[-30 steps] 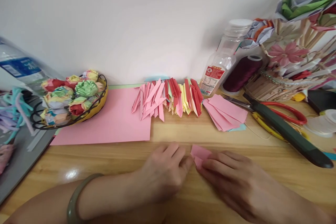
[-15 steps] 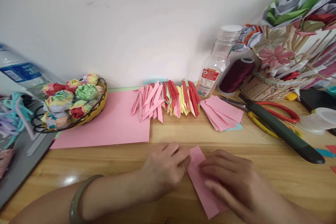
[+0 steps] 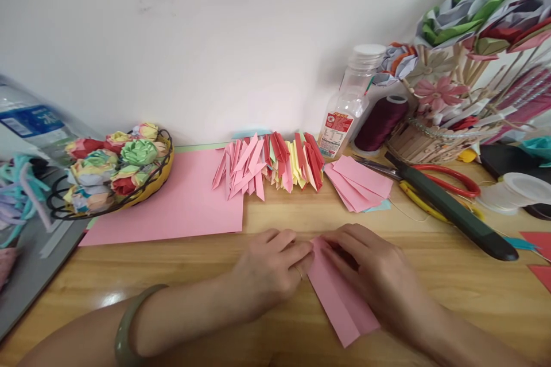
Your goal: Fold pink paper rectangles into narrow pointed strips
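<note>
A pink paper rectangle (image 3: pixel 338 304) with a lengthwise crease lies at a slant on the wooden table. My left hand (image 3: pixel 273 269) is closed, its thumb and finger gripping the paper's upper left edge. At the upper right edge, my right hand (image 3: pixel 372 269) curls its fingers over the paper and pinches it near the top. The fingertips partly cover that top end. Behind my right hand is a fanned stack of pink paper pieces (image 3: pixel 359 183). Farther back stands a row of folded paper pieces (image 3: pixel 275 163) in pink, red and yellow.
A basket of paper flowers (image 3: pixel 166 175) sits on large pink sheets (image 3: pixel 206 206) at left. Right of the row are a plastic bottle (image 3: pixel 344 109), a maroon thread spool (image 3: pixel 381 126), scissors (image 3: pixel 456 180), a dark-handled tool (image 3: pixel 460 212) and a white spool (image 3: pixel 512 192).
My right hand has moved up along the paper from its lower part to the top edge, uncovering the lower right portion. My left hand stays at the upper left edge.
</note>
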`<state>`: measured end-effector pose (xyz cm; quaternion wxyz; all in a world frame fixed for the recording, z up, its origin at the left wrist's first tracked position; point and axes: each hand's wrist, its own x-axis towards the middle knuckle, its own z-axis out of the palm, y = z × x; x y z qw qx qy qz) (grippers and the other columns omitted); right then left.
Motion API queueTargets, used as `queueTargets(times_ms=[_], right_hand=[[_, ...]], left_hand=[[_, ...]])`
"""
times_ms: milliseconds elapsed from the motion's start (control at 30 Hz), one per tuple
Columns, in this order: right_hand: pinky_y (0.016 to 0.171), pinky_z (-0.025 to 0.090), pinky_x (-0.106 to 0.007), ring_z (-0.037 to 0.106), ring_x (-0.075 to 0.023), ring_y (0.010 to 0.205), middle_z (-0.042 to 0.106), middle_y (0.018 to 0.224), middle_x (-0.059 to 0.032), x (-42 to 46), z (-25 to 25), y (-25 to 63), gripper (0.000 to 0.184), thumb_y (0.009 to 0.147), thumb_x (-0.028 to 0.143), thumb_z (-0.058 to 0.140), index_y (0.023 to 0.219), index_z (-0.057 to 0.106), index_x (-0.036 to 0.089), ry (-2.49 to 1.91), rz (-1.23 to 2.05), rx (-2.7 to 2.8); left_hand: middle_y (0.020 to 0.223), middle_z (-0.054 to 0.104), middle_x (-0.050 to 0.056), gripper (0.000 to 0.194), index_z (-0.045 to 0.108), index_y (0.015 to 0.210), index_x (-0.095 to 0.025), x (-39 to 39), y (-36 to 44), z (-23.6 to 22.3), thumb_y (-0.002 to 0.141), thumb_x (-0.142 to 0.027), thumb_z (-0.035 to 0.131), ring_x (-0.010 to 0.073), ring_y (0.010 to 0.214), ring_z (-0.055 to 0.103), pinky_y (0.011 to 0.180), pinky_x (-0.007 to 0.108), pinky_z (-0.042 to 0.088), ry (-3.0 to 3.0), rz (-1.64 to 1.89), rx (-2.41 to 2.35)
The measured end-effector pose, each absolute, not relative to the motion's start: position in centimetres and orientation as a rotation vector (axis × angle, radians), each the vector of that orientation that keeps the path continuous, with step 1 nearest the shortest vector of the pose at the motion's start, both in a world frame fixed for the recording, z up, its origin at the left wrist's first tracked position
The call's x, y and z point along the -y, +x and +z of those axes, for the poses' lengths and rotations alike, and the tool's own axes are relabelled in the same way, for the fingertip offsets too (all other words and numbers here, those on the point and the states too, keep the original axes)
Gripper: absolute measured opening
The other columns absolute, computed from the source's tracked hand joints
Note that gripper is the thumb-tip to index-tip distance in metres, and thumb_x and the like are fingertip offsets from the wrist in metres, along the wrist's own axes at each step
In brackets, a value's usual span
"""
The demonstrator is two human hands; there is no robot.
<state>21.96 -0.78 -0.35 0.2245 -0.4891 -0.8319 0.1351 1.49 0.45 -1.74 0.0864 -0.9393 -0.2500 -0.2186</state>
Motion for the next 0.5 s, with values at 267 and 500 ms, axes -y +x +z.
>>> queueTargets(times_ms=[267, 500], right_hand=[[0.061, 0.050, -0.032, 0.055, -0.0197, 0.076, 0.060, 0.084, -0.0092, 0.81, -0.26, 22.58, 0.028, 0.094, 0.016, 0.033, 0.091, 0.060, 0.013, -1.009, 0.178, 2.518], [0.062, 0.051, -0.034, 0.055, -0.0197, 0.074, 0.062, 0.082, -0.0106, 0.77, -0.18, 22.53, 0.032, 0.095, 0.014, 0.029, 0.098, 0.060, 0.007, -0.851, -0.032, 2.575]], left_hand=[[0.086, 0.065, 0.001, 0.012, 0.063, 0.090, -0.013, -0.88, 1.83, -1.71, 0.091, -0.015, 0.051, 0.0138, 0.079, 0.053, 0.068, 0.029, 0.044, -2.828, -0.772, 0.812], [0.095, 0.066, 0.005, 0.016, 0.064, 0.088, -0.010, -0.97, 1.65, -1.42, 0.091, -0.011, 0.049, 0.0162, 0.090, 0.053, 0.072, 0.029, 0.047, -2.880, -0.804, 0.722]])
